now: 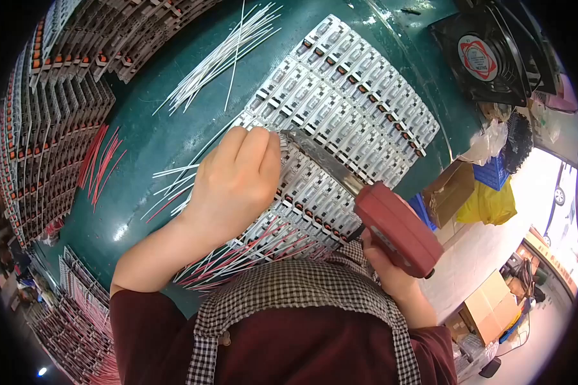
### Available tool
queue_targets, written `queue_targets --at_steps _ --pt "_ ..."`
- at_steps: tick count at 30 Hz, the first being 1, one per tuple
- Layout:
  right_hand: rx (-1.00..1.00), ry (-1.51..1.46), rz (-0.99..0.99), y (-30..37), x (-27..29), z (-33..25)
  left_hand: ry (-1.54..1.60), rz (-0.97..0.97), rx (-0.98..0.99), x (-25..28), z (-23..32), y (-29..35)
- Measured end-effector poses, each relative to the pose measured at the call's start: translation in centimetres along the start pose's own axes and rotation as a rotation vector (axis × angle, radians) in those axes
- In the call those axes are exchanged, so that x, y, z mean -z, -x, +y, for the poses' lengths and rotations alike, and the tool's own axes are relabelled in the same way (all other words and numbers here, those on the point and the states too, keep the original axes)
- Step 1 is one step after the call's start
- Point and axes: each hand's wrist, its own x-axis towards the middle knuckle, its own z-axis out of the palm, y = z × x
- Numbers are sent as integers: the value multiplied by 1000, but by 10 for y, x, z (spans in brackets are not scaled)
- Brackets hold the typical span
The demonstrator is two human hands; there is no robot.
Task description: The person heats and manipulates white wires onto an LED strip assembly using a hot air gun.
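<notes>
My left hand is closed, its fingertips brought down over the rows of small white-and-grey parts on the bench. What it pinches is hidden beneath the fingers. My right hand grips a red soldering gun from below. The gun's metal shaft points up and left, and its tip ends close beside my left fingertips. Red and white wires lie across the near rows of parts. Loose white wires spread out on the bench left of my left hand.
A bundle of white wires lies on the green bench, with red wires farther left. Stacked racks of similar parts stand at the left. A black fan sits at the far right, near a cardboard box and yellow bag.
</notes>
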Motion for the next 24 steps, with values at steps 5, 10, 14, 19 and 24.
queue_targets --at_steps 5,10,14,19,24 --pt "-57 7 -24 -4 2 -6 -3 -19 -6 0 0 -1" --pt "-221 -15 -29 13 4 1 -36 -30 -27 1 2 -2" --pt "-279 18 -122 8 8 -5 -24 -55 -15 1 3 -1" --pt "-276 -68 -40 8 3 -5 9 -5 -32 1 1 2" --pt "-108 -95 21 -4 1 -6 21 -2 -31 1 0 1"
